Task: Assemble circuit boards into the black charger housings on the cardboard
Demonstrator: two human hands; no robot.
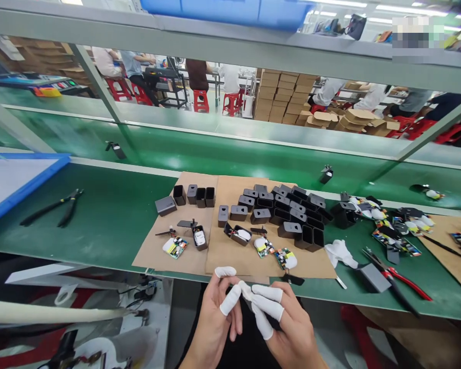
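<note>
My left hand and my right hand meet just in front of the table's near edge, with white finger cots over several fingertips. Pinched between them is a small, soft-looking whitish piece; its exact kind does not show. Beyond my hands, circuit boards with white and yellow parts lie on cardboard, among them one board at the near right and another board at the left. An open black case holds white-topped parts. Many black rectangular cases stand grouped farther back.
Black-handled pliers lie on the green table at left. At right are a crumpled white cloth, a grey case, red-handled pliers and more boards. A green barrier runs behind; people sit beyond it.
</note>
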